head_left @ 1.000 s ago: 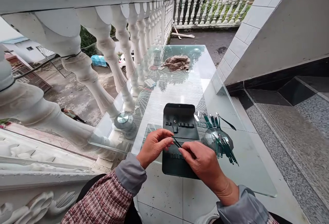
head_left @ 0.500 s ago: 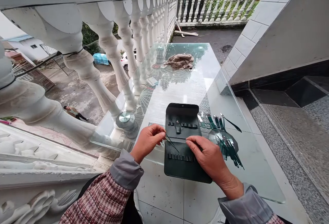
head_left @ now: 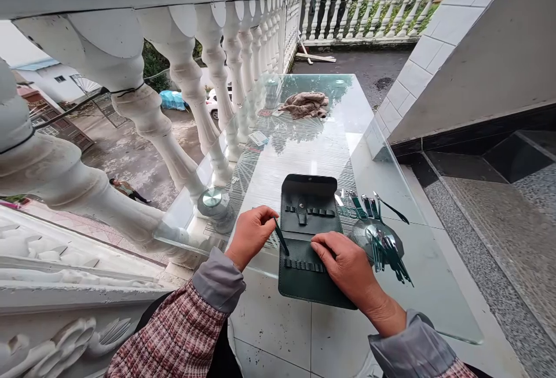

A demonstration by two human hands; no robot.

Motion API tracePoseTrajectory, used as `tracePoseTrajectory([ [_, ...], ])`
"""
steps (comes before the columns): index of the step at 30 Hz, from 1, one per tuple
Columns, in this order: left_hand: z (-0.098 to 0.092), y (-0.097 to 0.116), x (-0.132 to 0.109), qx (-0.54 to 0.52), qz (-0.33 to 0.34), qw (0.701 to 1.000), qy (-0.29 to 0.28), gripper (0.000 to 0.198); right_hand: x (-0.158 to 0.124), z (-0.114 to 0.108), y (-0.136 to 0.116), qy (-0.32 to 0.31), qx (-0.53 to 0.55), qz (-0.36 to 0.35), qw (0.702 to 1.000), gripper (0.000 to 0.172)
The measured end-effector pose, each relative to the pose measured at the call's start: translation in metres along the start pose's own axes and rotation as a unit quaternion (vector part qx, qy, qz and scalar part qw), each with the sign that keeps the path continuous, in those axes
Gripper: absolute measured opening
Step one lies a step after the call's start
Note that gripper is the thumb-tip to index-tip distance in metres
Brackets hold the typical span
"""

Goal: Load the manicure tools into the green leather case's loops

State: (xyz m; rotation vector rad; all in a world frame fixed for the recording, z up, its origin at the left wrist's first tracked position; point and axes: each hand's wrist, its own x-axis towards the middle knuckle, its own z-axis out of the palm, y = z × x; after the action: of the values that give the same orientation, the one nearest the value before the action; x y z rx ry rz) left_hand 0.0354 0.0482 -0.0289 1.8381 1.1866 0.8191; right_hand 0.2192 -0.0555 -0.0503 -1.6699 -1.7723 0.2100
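A slim green tool [head_left: 281, 237] is being pinched by its upper end in the left hand [head_left: 251, 234], its tip being held near the loops [head_left: 304, 265] of an open case [head_left: 304, 286], whose right edge is being touched by the right hand [head_left: 347, 260], fingers curled, grip being unclear. Light, stiff, possibly slippery handling is being suggested, a firm pinch at mid-shaft being favored.

A narrow lane is running between the left hand [head_left: 251, 235] and right hand [head_left: 347, 265] above the open case [head_left: 304, 288], a thin dark tool [head_left: 281, 237] edging into it. Rightward, piled tools [head_left: 384, 248] (handles fanning nearward) are blocking the way; beyond the case, the glass tabletop [head_left: 304, 149] is offering room up to a crumpled cloth [head_left: 306, 105].
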Motion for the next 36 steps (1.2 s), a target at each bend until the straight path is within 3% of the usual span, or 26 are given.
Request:
tracePoseTrajectory([
  [8,0.001,0.013,0.0,0.121,0.031,0.992,-0.021,0.023,0.0,0.003,0.001,-0.004,-0.014,-0.005,1.0,0.02],
  [14,-0.004,0.013,0.003,0.139,0.038,0.989,-0.042,0.03,-0.001,0.004,0.0,-0.01,-0.021,-0.006,1.0,0.019],
  [26,0.004,0.022,-0.001,0.254,0.065,0.949,-0.177,0.037,0.0,0.008,-0.001,-0.014,-0.055,-0.013,0.998,0.014],
  [32,0.005,0.023,-0.004,0.262,0.073,0.946,-0.176,0.032,-0.001,0.014,-0.009,0.045,-0.113,-0.045,0.992,0.018],
  [36,0.003,0.024,-0.004,0.272,0.059,0.946,-0.168,0.027,-0.004,0.004,-0.018,0.039,-0.046,-0.102,0.993,0.014],
])
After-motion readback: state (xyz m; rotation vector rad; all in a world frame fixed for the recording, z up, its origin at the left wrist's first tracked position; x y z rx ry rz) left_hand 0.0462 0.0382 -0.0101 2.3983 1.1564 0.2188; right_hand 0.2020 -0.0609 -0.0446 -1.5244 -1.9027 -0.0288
